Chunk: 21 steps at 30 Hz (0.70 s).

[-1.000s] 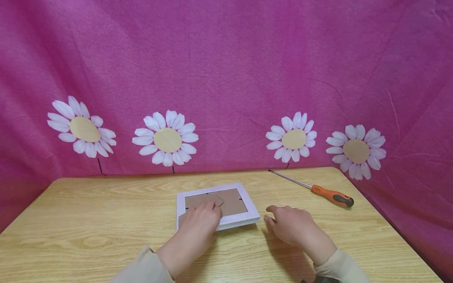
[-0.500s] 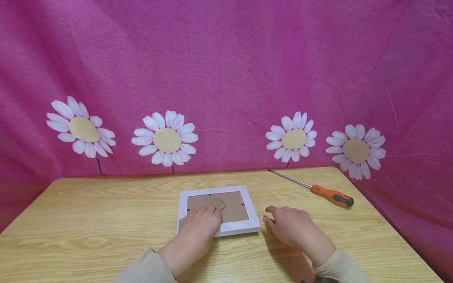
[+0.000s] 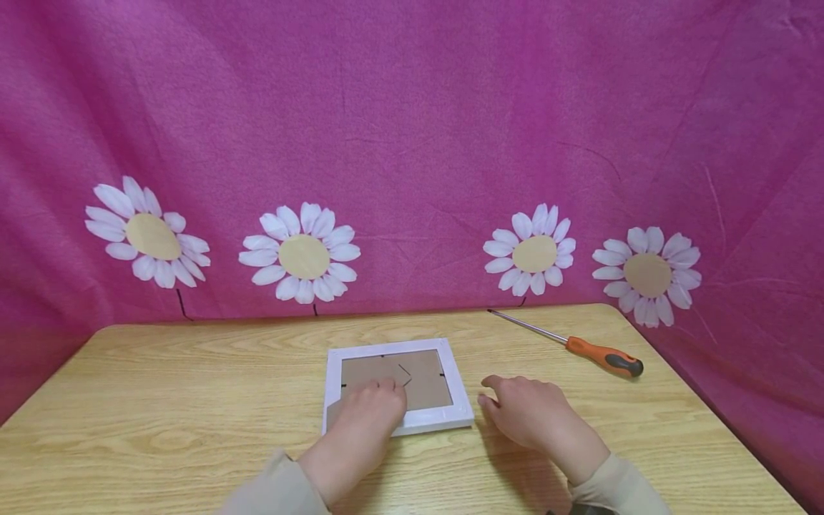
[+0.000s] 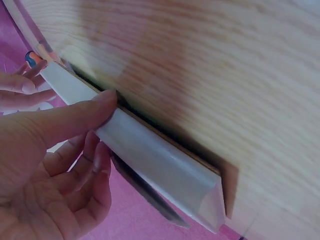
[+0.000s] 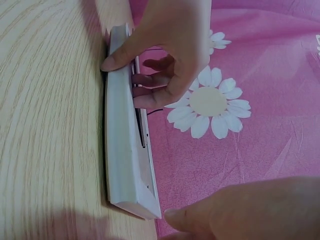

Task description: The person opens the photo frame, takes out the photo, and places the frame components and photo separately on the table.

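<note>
A white picture frame [image 3: 458, 390] lies back side up on the wooden table, its brown backing board [image 3: 428, 386] showing small black tabs and a thin hanger line. My left hand [image 3: 370, 415] grips the frame's near side. In the left wrist view the thumb [image 4: 102, 107] presses on the outer edge [image 4: 160, 155], and the other fingers curl over the back. A flat, dark strut [image 4: 147, 195] sticks out from the back there. My right hand [image 3: 534, 411] hovers just right of the frame's near right corner, fingers loosely bent, holding nothing.
A screwdriver [image 3: 601, 356] with an orange and black handle lies at the table's back right, shaft pointing to the back edge. Behind the table [image 3: 193, 400] hangs a pink cloth [image 3: 412, 143] printed with several white daisies.
The frame has come down from a slight tilt to lie flatter, shifting a little toward me. My left hand has moved down with it. The right hand has stayed nearly still.
</note>
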### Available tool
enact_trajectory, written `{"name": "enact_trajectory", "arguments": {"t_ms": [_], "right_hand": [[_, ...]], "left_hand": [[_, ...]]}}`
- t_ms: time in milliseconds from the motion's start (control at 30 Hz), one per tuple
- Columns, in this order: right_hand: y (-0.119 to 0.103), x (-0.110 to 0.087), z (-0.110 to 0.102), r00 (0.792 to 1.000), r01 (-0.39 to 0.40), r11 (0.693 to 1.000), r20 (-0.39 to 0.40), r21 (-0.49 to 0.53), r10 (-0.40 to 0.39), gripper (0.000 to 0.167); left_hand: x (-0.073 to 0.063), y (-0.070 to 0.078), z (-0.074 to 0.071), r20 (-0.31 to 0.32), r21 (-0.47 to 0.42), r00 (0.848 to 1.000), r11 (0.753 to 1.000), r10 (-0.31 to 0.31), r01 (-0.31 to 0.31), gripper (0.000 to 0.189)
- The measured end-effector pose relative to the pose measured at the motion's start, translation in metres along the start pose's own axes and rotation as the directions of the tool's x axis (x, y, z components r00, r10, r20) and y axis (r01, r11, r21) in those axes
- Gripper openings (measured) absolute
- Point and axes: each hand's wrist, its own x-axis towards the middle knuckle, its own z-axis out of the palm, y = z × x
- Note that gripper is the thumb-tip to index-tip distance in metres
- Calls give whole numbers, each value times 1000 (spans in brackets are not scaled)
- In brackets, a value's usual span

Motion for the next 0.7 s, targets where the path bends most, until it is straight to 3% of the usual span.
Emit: {"name": "enact_trajectory", "arguments": {"t_ms": [533, 700], "right_hand": [[1, 0, 1, 1000, 1, 1000, -2, 4, -1, 27], [1, -1, 0, 1000, 2, 1000, -3, 7, -2, 28]], "left_hand": [[-2, 4, 6, -13, 19, 1000, 1000, -12, 12, 23], [-2, 3, 3, 12, -65, 999, 997, -45, 46, 24]]}}
